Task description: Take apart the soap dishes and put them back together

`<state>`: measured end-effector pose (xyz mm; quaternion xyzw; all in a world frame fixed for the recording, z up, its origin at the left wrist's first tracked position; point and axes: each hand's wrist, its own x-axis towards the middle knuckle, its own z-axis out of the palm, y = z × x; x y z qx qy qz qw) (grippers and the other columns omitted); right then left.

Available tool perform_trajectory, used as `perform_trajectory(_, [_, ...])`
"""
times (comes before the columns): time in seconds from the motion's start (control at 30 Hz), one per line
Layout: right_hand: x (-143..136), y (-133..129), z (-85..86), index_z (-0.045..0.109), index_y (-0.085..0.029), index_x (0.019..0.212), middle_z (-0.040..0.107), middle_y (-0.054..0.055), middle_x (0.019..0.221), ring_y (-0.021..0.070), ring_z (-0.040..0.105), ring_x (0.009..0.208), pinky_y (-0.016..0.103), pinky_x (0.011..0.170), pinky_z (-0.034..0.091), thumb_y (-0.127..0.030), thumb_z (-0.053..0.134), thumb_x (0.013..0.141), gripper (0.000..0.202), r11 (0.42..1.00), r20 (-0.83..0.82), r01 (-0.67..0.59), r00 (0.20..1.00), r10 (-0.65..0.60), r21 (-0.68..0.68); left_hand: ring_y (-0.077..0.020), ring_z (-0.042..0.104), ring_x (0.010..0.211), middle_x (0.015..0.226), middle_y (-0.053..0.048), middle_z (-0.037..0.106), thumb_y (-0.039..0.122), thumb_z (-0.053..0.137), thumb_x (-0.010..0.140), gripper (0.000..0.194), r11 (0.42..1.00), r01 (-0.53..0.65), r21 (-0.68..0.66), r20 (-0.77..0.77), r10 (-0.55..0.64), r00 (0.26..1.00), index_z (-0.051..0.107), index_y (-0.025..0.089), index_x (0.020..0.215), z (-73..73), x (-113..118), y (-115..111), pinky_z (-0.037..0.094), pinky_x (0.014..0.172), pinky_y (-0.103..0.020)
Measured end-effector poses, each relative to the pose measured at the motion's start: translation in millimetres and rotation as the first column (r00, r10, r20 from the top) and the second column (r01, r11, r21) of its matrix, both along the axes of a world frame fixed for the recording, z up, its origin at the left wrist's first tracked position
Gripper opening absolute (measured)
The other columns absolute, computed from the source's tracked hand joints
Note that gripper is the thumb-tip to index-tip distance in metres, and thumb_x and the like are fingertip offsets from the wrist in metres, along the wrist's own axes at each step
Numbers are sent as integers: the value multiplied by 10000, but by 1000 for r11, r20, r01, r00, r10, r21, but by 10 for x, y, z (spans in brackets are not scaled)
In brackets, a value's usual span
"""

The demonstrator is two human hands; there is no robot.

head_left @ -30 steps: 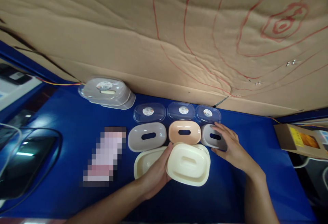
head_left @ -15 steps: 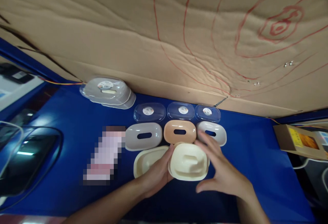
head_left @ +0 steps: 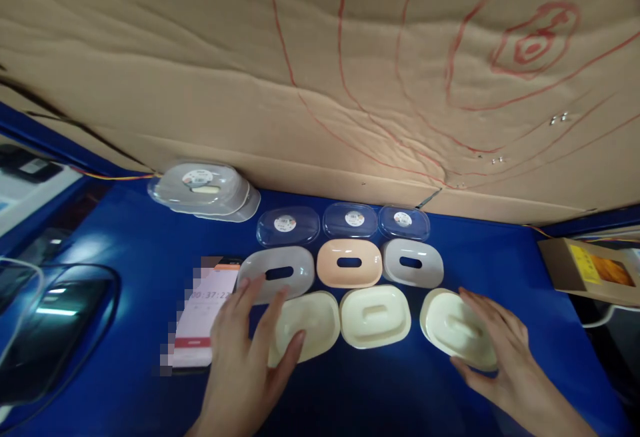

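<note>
My right hand (head_left: 500, 344) grips a cream oval plastic tray (head_left: 457, 330) with a raised bar in its middle, fingers on the far edge and thumb on the near one. The tray is tilted at the right end of the front row. My left hand (head_left: 253, 344) is open, fingers spread over the left cream tray (head_left: 315, 327) and partly covering it; I cannot tell if it touches. Between the hands a third cream tray (head_left: 375, 317) lies on the blue table. Behind are a grey slotted lid (head_left: 255, 264), a peach slotted lid (head_left: 349, 276) and a light grey slotted lid (head_left: 425, 267).
Three clear oval covers (head_left: 287, 234) with round labels form the back row. A stack of grey boxes (head_left: 200, 187) stands back left, against the cardboard wall (head_left: 225, 110). A phone (head_left: 197, 330) lies left of my left hand. A cardboard box (head_left: 580, 270) is at the right.
The cream trays, earlier close together between my hands, now lie apart. My right hand has moved right and holds one. My left hand has let go and moved left.
</note>
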<state>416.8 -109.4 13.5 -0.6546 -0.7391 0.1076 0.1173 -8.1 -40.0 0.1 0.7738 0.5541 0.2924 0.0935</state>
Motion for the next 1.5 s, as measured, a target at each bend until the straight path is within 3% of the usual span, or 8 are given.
perform_trajectory(0.3, [-80, 31, -275, 297, -399, 1630, 436, 71, 1666, 390, 377, 1560, 697, 1223, 352, -295, 641, 935, 782, 989, -94, -90, 992, 79, -115, -466, 219, 1612, 1766, -236, 177, 449, 537, 1039, 678, 992, -22, -127, -312, -19, 950, 354, 229, 1653, -326, 60, 156, 312, 1194, -725])
perform_trajectory(0.43, [-126, 67, -306, 362, -387, 1595, 278, 66, 1745, 402, 263, 1610, 709, 1239, 333, -345, 642, 967, 689, 990, -182, -86, 981, 65, -109, -453, 228, 1614, 1771, -210, 180, 447, 527, 1048, 658, 986, 24, -164, -323, -77, 943, 365, 248, 1654, -310, -26, 303, 339, 1188, -717])
perform_trajectory(0.57, [-116, 80, -382, 452, -365, 1533, 284, 72, 1737, 408, 275, 1602, 708, 1243, 318, -405, 598, 1016, 539, 993, -226, 111, 969, -99, 42, -452, 271, 1600, 1763, -191, 230, 439, 526, 1053, 641, 980, 93, -175, -326, -147, 934, 369, 276, 1652, -303, -82, 419, 343, 1192, -717])
perform_trajectory(0.8, [-234, 106, -505, 368, -342, 1609, 189, 83, 1768, 403, 232, 1619, 680, 1250, 335, -453, 542, 1048, 598, 977, -225, 211, 953, -201, 20, -421, 269, 1608, 1755, -211, 244, 451, 502, 1066, 664, 979, 143, -144, -352, -186, 917, 308, 260, 1671, -231, -94, 517, 306, 1218, -709])
perform_trajectory(1.1, [-356, 221, -489, 300, -345, 1645, 254, 108, 1751, 404, 298, 1590, 686, 1222, 332, -419, 527, 1066, 626, 985, -140, 139, 982, -123, 107, -448, 294, 1590, 1723, -253, 286, 411, 526, 1061, 615, 990, 106, -92, -333, -131, 934, 388, 205, 1623, -184, 12, 535, 258, 1218, -738])
perform_trajectory(1.23, [-334, 236, -445, 439, -274, 1581, 442, 158, 1647, 425, 437, 1499, 683, 1165, 387, -427, 568, 1048, 569, 944, -116, 189, 980, -163, 271, -406, 424, 1508, 1611, -247, 430, 287, 598, 1026, 548, 994, 113, 14, -155, -109, 982, 458, 183, 1545, -123, -48, 336, 391, 1188, -618])
perform_trajectory(1.4, [-644, 332, -279, 587, -248, 1438, 656, 130, 1422, 342, 603, 1336, 556, 1085, 494, -258, 571, 1043, 395, 934, -136, -52, 985, 106, 354, -223, 671, 1080, 1147, -102, 680, 88, 627, 973, 279, 990, 91, 105, 90, -100, 991, 640, 201, 1228, -96, -143, -128, 525, 965, -332])
perform_trajectory(1.5, [-1199, 437, -181, 597, -218, 1427, 701, 102, 1389, 289, 632, 1303, 487, 1096, 502, -210, 593, 1037, 389, 876, -42, -367, 916, 399, 311, -125, 579, 684, 774, 17, 575, 49, 545, 991, 211, 1000, -1, -18, 327, 7, 945, 579, 224, 878, -96, -165, -373, 473, 670, -230])
